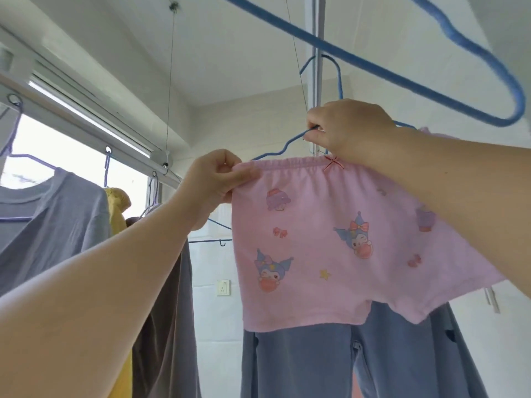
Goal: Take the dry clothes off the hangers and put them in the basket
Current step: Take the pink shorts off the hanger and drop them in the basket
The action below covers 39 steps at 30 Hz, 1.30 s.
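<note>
Pink shorts (321, 242) with cartoon prints and a small red bow hang in the middle of the view on a thin blue hanger (283, 146). My left hand (218, 179) pinches the left end of their elastic waistband. Higher and to the right, my right hand (347, 130) grips the blue hanger's wire just above the waistband. The hanger's hook rises to a vertical white pole (317, 53). No basket is in view.
An empty thick blue hanger (431, 73) hangs close overhead at the upper right. A grey T-shirt (54, 219), a yellow garment (116, 208) and a brown one (163, 326) hang at the left by the window. Blue trousers (344, 363) hang behind the shorts.
</note>
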Tool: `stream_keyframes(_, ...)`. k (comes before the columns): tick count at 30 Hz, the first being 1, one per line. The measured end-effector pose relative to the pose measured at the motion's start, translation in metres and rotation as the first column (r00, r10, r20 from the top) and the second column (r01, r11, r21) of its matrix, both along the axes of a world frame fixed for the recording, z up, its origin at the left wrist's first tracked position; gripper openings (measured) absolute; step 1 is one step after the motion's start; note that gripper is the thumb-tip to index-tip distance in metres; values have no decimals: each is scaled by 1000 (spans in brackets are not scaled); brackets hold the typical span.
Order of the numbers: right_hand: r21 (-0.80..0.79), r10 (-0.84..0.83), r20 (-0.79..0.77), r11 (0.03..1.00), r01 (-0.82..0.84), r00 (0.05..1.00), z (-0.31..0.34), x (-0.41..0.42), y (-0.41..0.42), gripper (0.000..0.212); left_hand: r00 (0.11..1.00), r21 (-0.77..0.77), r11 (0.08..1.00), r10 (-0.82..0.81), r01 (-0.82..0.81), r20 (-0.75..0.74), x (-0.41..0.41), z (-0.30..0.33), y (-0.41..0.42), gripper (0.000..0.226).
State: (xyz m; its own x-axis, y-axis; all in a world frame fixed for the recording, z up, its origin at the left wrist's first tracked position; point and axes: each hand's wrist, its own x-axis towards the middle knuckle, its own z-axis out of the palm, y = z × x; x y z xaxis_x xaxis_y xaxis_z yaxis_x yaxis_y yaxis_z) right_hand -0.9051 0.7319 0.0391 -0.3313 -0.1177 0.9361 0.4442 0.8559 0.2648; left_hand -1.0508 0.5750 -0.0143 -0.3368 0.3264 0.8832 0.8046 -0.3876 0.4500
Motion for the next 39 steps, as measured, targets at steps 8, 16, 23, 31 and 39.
stream_keyframes(8, 5, -130, 16, 992, 130, 991, -6, -11, -10, 30, 986, -170, 985, -9, 38, 169, -10, -36, 2, 21)
stream_keyframes(16, 321, 307, -201, 918, -233, 930, -72, -15, -17, 29, 953, -249, 968, 58, 18, 296, 6, -56, 16, 17)
stream_keyframes(23, -383, 630, -80, 696, -607, 773, -189, -2, -44, 21, 982, -569, 816, 176, -104, 72, 16, -112, 7, 9)
stream_keyframes(31, -898, 759, 64, 327, -293, 648, -317, -26, -69, 53, 955, -756, 614, 293, -228, -51, 15, -201, -31, 9)
stream_keyframes(39, -963, 832, 240, 271, 11, 500, -418, -41, -89, 43, 930, -783, 541, 344, -307, -127, 18, -264, -72, 5)
